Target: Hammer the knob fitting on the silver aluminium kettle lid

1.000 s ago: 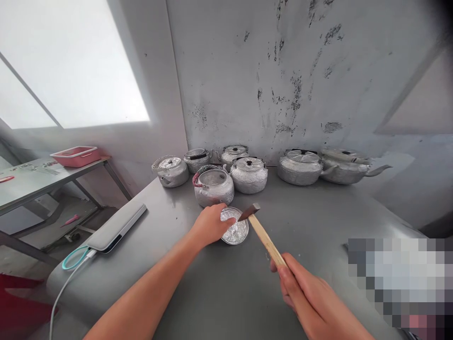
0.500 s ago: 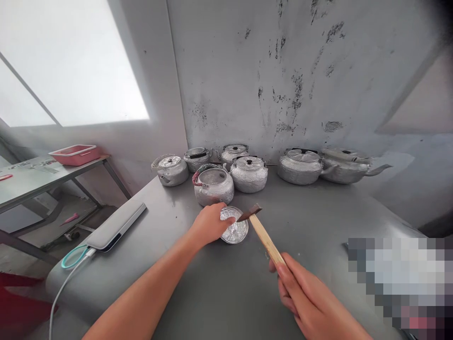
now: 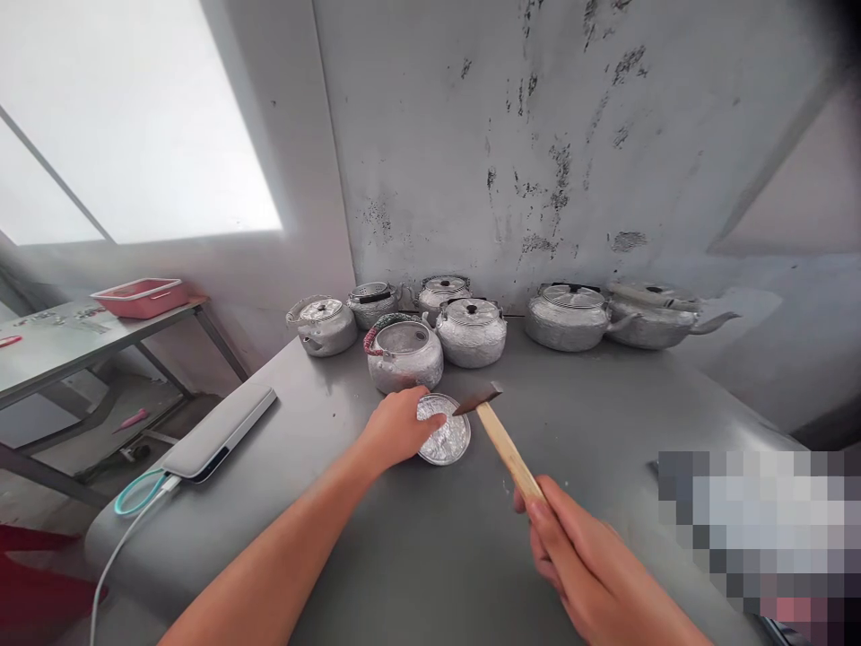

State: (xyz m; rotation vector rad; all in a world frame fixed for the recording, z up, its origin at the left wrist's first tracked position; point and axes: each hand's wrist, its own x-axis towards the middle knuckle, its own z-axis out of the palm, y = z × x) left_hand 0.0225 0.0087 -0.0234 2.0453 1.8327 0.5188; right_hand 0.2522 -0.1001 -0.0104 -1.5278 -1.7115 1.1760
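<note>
My left hand [image 3: 400, 429] grips the left edge of a round silver lid [image 3: 447, 441], thumb on its dented face and the other fingers out of sight. In my right hand [image 3: 571, 547] is a hammer [image 3: 506, 449] with a pale wooden handle and a dark, narrow head. The head's pointed end is right by the lid's upper right face; I cannot tell whether it touches. Just behind the lid stands an uncovered silver teapot [image 3: 404, 363] with a red and dark wrapped handle.
Several lidded silver teapots, one of them [image 3: 472, 334], line the back of the grey table [image 3: 430, 565] by the wall. A power bank [image 3: 221, 435] with a white cable lies at the left. A pink basket [image 3: 143, 298] sits on another table. A pixelated patch [image 3: 767, 520] covers the lower right.
The hammer head has shifted very slightly right and up from the lid. Both hands keep their grips, and the lid stays in place. The whole view has shifted slightly.
</note>
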